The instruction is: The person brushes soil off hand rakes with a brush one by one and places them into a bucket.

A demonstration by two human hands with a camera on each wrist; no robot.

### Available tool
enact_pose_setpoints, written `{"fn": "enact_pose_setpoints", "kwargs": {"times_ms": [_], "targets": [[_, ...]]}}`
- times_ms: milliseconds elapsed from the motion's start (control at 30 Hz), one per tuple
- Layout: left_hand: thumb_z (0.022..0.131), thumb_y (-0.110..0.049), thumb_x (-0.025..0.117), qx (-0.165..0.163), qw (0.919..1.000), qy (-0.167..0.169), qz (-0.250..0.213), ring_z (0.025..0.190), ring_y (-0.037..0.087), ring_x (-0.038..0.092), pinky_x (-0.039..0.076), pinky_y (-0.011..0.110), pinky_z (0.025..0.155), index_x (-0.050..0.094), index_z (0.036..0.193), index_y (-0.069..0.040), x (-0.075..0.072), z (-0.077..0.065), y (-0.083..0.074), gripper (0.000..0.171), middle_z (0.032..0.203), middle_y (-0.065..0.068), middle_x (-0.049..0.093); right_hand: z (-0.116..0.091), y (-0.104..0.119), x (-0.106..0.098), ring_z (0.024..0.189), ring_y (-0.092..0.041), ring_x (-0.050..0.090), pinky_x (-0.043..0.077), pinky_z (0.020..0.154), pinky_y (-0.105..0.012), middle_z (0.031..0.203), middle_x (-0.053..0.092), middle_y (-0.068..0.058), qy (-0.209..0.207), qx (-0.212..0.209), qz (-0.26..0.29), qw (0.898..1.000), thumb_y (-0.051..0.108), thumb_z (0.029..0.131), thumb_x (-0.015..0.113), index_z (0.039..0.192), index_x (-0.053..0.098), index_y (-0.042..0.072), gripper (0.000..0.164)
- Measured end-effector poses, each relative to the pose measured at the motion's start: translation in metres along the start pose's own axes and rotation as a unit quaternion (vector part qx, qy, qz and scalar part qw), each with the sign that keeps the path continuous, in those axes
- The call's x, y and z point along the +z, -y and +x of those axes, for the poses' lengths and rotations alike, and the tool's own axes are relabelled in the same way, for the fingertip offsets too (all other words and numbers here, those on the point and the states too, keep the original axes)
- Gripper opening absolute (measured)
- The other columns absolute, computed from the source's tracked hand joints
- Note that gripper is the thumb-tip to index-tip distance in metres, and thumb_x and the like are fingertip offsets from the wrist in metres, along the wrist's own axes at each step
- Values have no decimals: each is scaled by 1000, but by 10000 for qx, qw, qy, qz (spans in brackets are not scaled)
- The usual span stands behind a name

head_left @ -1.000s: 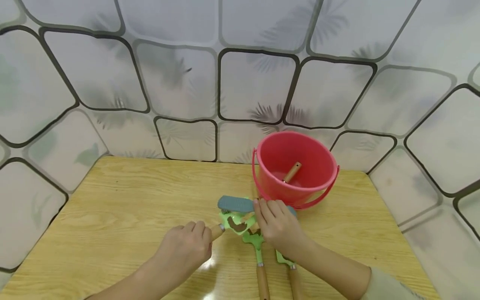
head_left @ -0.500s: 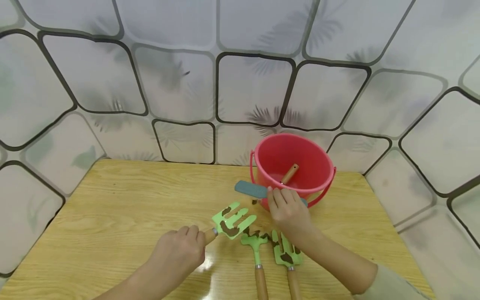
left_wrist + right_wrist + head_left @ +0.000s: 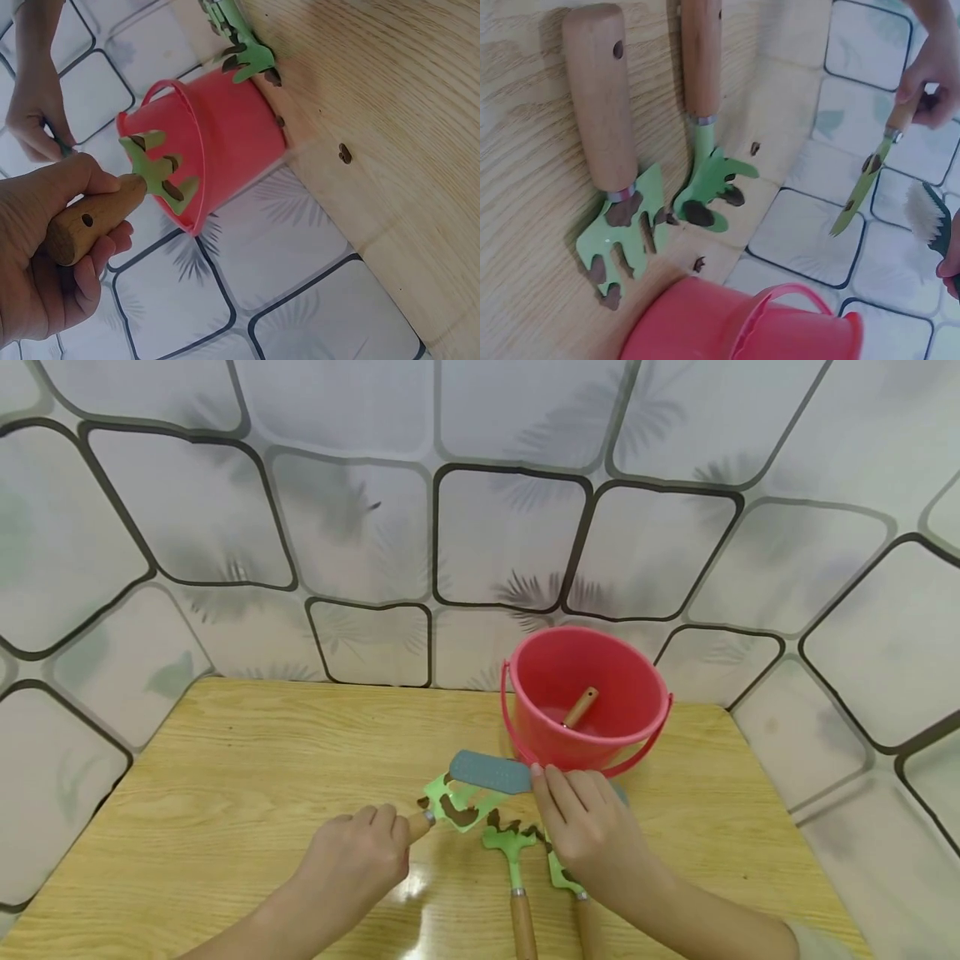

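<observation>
My left hand (image 3: 358, 860) grips the wooden handle of a green garden hand fork (image 3: 457, 810), which bears brown dirt patches. Its tines point up and to the right in the head view. In my right hand (image 3: 592, 818) is a blue scrub brush (image 3: 491, 772), its white bristles (image 3: 922, 214) facing the fork in the right wrist view. The brush overlaps the fork's tines from above in the head view and hides part of them. Fingers of the left hand (image 3: 94, 285) curl round the handle in the left wrist view.
A pink bucket (image 3: 543, 731) stands behind the right hand, a wooden handle (image 3: 581, 707) inside it. On the wooden table (image 3: 300, 760) lie a small green rake (image 3: 513, 852) and another dirt-spotted fork (image 3: 622, 232). Brown bits (image 3: 698, 264) are scattered near the bucket. A patterned wall rises behind.
The right hand lifted the brush away from the fork toward the bucket, then brought it back left and down over the tines. The left hand has stayed nearly still lately, after shifting slightly left.
</observation>
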State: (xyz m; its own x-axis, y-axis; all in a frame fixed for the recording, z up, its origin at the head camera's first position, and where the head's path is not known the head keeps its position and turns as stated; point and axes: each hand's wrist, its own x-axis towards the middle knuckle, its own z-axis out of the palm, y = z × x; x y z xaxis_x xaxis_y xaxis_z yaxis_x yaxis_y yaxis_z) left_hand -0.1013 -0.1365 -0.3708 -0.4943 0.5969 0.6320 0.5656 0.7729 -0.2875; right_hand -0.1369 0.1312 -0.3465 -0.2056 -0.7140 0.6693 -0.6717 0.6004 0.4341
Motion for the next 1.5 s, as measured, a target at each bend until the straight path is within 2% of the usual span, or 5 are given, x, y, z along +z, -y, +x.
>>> {"fn": "enact_pose_setpoints", "kwargs": {"times_ms": [267,800,1267,1400,1500], "targets": [[92,-9,17,62,9999,-57,-88,48,3,14,9,11,38,42,55,-9,-2,3,-1,45,52,-5,27,6,8,-6,68,-25,57,51,58,-28,84,70,-15,-89,-196,-150,9997,-3,98,41,93,72,-6,31],[91,-9,20,184,9995,-242,-86,46,3,15,9,11,37,43,55,-9,-3,7,-3,43,52,-5,30,10,18,12,68,-24,55,50,59,-28,80,67,-14,808,7,-342,9961,-4,101,25,91,71,-7,47],[88,-12,23,28,9994,-335,82,43,4,17,9,13,35,43,55,-8,-1,3,-5,39,52,-4,28,-7,-9,50,64,-21,52,51,58,-25,73,65,-13,740,20,-1257,9893,-4,100,33,86,72,-7,41],[89,-11,20,19,9996,-237,140,45,4,15,8,13,36,40,55,-9,0,1,-4,40,52,-5,25,-14,-19,54,67,-25,55,53,62,-29,73,65,-15,972,290,-1110,9886,-5,92,54,87,71,-9,18],[90,-11,19,58,9997,-182,153,46,4,14,7,12,36,39,55,-9,0,2,-2,40,53,-5,25,-16,-21,50,69,-26,55,53,61,-30,76,65,-17,1030,390,-905,9898,-5,92,53,90,70,-10,18]]}}
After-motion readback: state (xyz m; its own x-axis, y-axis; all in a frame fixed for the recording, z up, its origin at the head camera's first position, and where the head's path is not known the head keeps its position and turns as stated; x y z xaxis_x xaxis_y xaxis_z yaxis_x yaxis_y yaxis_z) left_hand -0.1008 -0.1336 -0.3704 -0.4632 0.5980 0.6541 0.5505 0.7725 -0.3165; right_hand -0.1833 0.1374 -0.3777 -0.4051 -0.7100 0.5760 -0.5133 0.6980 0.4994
